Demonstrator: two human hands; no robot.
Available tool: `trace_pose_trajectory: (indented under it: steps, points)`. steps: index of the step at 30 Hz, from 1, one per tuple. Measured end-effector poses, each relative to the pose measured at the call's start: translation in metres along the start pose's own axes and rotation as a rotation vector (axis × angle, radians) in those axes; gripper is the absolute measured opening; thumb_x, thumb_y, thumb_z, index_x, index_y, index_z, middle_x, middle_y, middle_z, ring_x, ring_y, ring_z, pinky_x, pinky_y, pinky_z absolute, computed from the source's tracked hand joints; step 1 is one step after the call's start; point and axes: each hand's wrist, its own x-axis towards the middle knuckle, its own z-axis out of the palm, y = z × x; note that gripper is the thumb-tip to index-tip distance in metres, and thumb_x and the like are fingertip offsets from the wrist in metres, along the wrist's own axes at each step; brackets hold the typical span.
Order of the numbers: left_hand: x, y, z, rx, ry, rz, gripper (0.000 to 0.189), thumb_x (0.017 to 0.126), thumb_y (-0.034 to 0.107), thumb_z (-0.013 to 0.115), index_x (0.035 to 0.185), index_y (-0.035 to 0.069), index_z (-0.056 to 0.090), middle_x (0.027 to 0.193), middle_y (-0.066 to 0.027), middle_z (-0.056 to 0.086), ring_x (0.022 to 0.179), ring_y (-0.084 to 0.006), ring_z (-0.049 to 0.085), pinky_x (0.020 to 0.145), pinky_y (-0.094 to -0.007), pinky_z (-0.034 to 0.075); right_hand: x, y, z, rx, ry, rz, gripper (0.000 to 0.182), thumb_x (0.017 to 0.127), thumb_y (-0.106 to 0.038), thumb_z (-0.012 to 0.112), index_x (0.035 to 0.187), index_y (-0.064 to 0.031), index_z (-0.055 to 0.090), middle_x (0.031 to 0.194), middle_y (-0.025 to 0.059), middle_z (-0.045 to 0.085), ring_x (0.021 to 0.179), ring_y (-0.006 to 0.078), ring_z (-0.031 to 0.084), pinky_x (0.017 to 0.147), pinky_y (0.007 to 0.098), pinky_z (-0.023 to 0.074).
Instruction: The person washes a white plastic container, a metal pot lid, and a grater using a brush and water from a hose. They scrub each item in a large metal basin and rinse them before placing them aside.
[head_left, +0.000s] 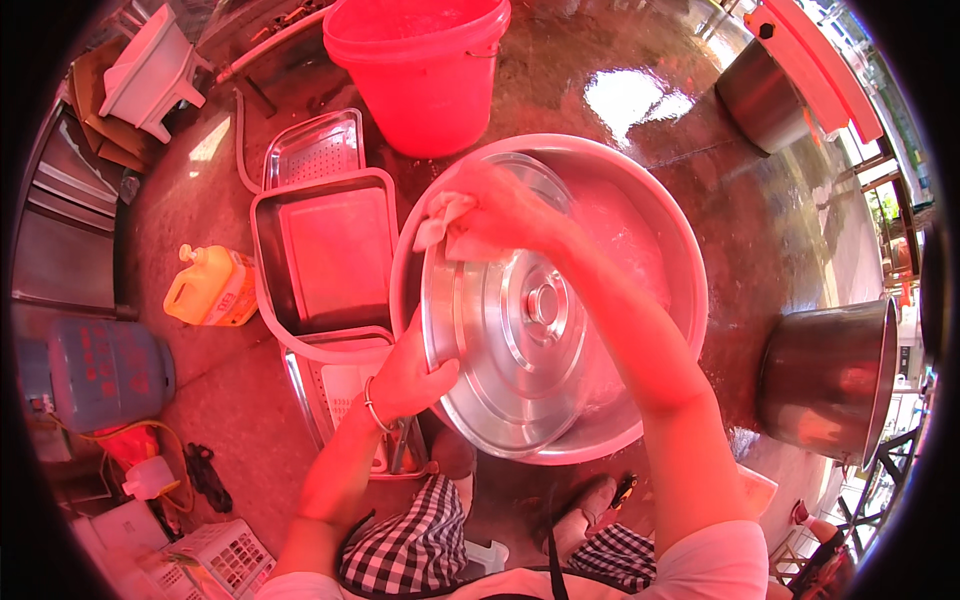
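Observation:
A round metal lid (502, 360) with ring-shaped ridges leans tilted inside a large metal basin (694, 300) that holds water. My left hand (416, 367) grips the lid's left edge, thumb on its face. A light cloth (450, 217) is bunched in my right hand (502, 206), which presses near the lid's upper left part. Part of a further round metal piece (536, 176) shows behind my right hand, along the basin's upper wall. The lower right part of the basin is hidden by my right arm.
Left of the basin lie rectangular metal trays (330, 255), one perforated (315, 150), and a yellow jug (214, 289). A large bucket (420, 75) stands beyond. Tall metal pots (821, 382) are at the right. A gas cylinder (109, 375) and a plastic crate (225, 555) are at the left.

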Motion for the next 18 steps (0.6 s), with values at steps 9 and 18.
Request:
trace_pose_trajectory:
  steps: [9,18]
  points:
    - [0.023,0.010,-0.014,0.186,0.110,0.113,0.065,0.079,0.001,0.051,0.141,-0.003,0.032,0.129,-0.0076,0.049,0.115,-0.0136,0.050,0.096,-0.0274,0.042,0.007,-0.010,-0.104,0.017,-0.030,0.476,0.014,0.076,-0.010,0.063,0.087,-0.0044,0.069,0.084,0.0039,0.066,0.075,0.0109,0.058,0.066,0.0298,0.0464]
    - [0.066,0.018,0.031,0.224,0.364,0.359,0.043,0.088,0.000,0.050,0.132,-0.001,0.048,0.105,-0.0092,0.062,0.085,-0.0073,0.053,0.075,-0.0219,0.044,-0.023,-0.065,-0.098,-0.267,-0.083,0.069,0.012,0.070,-0.010,0.068,0.082,-0.0108,0.069,0.079,0.0034,0.065,0.075,0.0237,0.060,0.067,0.0353,0.0482]
